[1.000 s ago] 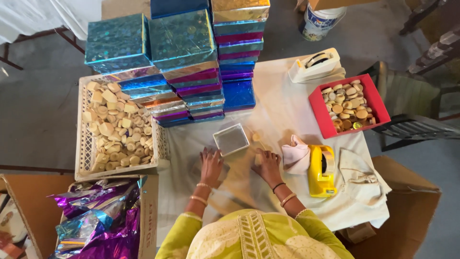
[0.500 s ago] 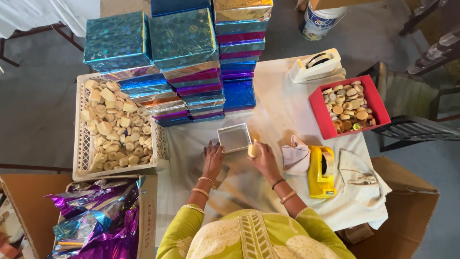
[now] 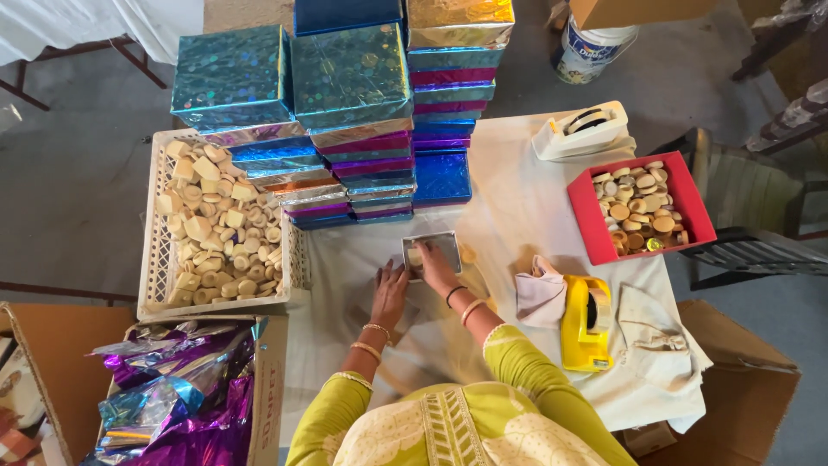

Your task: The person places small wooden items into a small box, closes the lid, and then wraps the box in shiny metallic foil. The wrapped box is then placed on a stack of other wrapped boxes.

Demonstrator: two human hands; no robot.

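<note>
A small silver box (image 3: pixel 442 240) lies open on the white cloth of the table (image 3: pixel 509 207). My right hand (image 3: pixel 437 263) reaches into it, fingertips on a pale round biscuit (image 3: pixel 414 256) at the box's left side. My left hand (image 3: pixel 390 292) rests flat on the cloth just below and left of the box, fingers apart and holding nothing. Another round biscuit (image 3: pixel 468 255) lies on the cloth right of the box.
A cream crate of biscuits (image 3: pixel 216 229) stands at left. Stacks of shiny gift boxes (image 3: pixel 349 78) stand behind. A red tray of round biscuits (image 3: pixel 640 207), a white tape dispenser (image 3: pixel 582 131), a yellow tape dispenser (image 3: pixel 586 321), a folded cloth (image 3: pixel 541 293) and a carton of foil wrappers (image 3: pixel 185 397) surround the work spot.
My right hand lifted a round biscuit from the cloth and has moved left into the silver box. My left hand has stayed beside the box.
</note>
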